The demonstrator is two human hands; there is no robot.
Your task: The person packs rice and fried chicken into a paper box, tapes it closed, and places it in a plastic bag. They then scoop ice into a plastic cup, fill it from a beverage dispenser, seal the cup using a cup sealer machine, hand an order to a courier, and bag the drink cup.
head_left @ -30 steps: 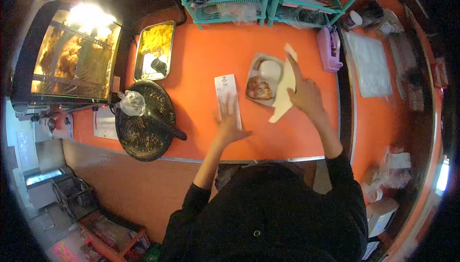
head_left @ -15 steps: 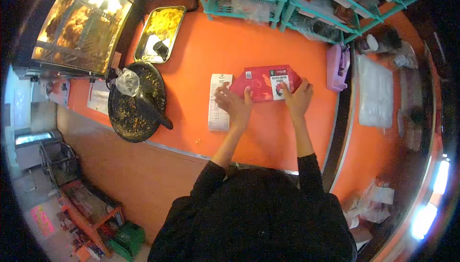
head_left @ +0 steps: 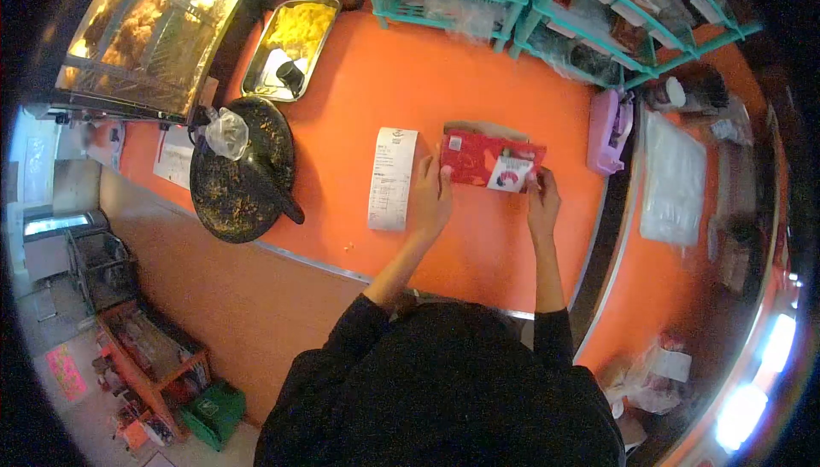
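Observation:
A red printed cardboard food box with a white label is above the orange counter, its brown inner side showing along the far edge. At its left end, my left hand grips the box with the thumb on the near face. The fingers of my right hand pinch its right end near the label. Just left of my left hand lies a long printed receipt, flat on the counter and apart from the box.
A stone mortar with its pestle and a clear plastic bag is on the left. Behind it sit a metal tray of yellow food and a lit glass case. Teal racks line the back; a purple dispenser stands right.
The box has gone from lying flat to being tilted up and spread, with its brown inside now visible. Both hands have shifted to its ends, the right one moving nearer to me.

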